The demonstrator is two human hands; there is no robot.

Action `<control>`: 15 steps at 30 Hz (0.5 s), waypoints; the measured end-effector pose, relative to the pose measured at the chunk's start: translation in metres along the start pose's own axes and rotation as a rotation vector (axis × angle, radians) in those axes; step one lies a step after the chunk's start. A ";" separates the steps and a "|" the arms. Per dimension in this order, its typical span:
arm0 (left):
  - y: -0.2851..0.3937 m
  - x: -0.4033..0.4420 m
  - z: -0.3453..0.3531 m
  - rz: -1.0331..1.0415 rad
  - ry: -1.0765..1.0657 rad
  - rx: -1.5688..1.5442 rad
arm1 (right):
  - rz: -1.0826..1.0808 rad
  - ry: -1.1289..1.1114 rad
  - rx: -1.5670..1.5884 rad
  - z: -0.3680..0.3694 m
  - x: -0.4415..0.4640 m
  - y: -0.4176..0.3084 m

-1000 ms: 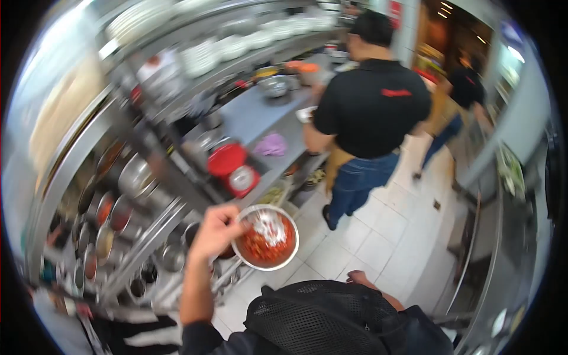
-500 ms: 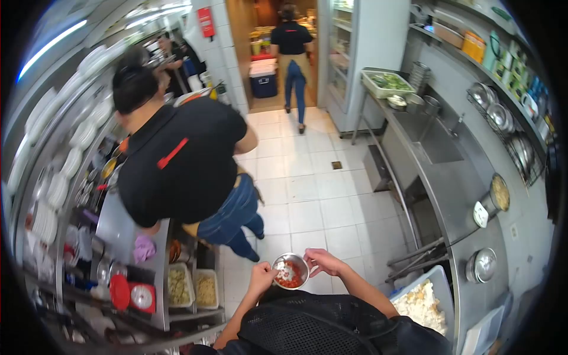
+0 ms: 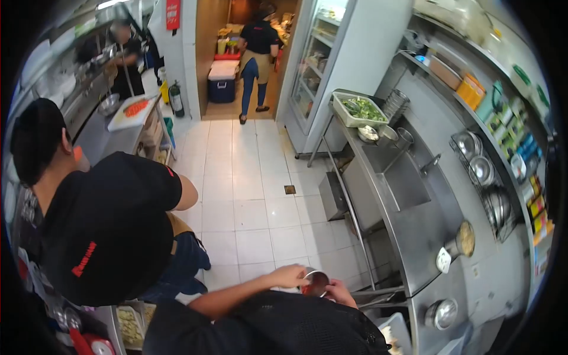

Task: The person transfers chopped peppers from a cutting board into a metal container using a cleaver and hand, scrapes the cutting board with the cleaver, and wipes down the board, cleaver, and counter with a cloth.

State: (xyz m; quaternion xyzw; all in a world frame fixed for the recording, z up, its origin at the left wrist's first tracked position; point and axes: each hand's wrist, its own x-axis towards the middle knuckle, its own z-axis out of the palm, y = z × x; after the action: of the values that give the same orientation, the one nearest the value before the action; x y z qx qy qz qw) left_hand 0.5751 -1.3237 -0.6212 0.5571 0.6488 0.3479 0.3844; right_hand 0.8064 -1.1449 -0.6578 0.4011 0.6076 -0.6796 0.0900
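A small metal bowl (image 3: 318,283) with red contents is held close to my body at the bottom centre. My left hand (image 3: 290,276) grips its left rim, the fingers closed on it. At the bowl's right side, my right hand (image 3: 339,291) is closed on the rim too. The bowl is tilted, and part of its contents is hidden by the rim and my left hand.
A co-worker in a black shirt (image 3: 112,225) stands close on the left. Another person (image 3: 258,56) is in the far doorway. Along the right runs a steel counter (image 3: 408,254) with a sink (image 3: 404,180). A floor drain (image 3: 289,189) lies ahead.
My view has swung right. My right hand, earlier away from the bowl and then beside it with fingers apart, now holds its rim. The bowl has tilted, and the far person has moved further into the doorway.
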 end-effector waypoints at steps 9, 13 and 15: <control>0.115 0.185 -0.168 0.479 0.137 -0.065 | -0.585 0.832 -1.047 -0.074 0.061 0.037; 0.153 0.199 -0.219 0.540 -0.089 -0.450 | -0.414 0.701 -0.353 -0.079 0.167 -0.036; 0.152 0.201 -0.240 0.543 -0.322 -0.490 | -0.277 0.554 0.338 -0.074 0.236 -0.093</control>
State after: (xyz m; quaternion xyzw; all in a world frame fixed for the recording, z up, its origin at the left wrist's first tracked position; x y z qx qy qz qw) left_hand 0.4148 -1.1097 -0.3993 0.6474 0.3073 0.4894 0.4968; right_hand 0.6258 -0.9692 -0.7377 0.4932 0.5366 -0.6416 -0.2391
